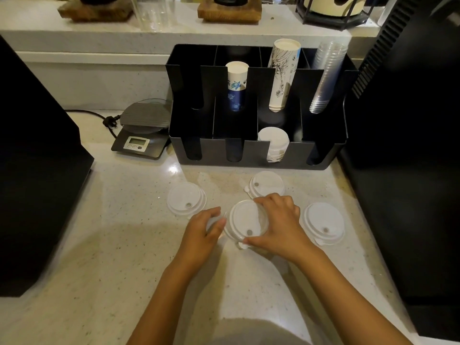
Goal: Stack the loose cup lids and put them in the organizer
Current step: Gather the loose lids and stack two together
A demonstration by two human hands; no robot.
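Step in hand: gathering, judged from the layout. Right hand (278, 220) grips the centre lid (247, 221) by its rim, fingers over the far edge and thumb at the near edge beside the tab. Left hand (204, 229) is curled at the lid's left edge; something pale shows under its fingers, possibly another lid, cannot tell, so its hold is uncertain.

Loose on the worktop (124, 232): left lid (185, 198), far lid (266, 183) just behind the right hand, right lid (323, 222). All three lie flat and apart from each other.

Organizer (256, 108) stands behind them. Its front row has four slots; the third from the left holds a lid stack (273, 143). The other three look empty.

Next move, as judged: seat the held lid squarely on a neighbour, then collect the remainder. Rims must nest, so sip holes and tabs should be lined up first. The finished stack likely goes on the existing stack.
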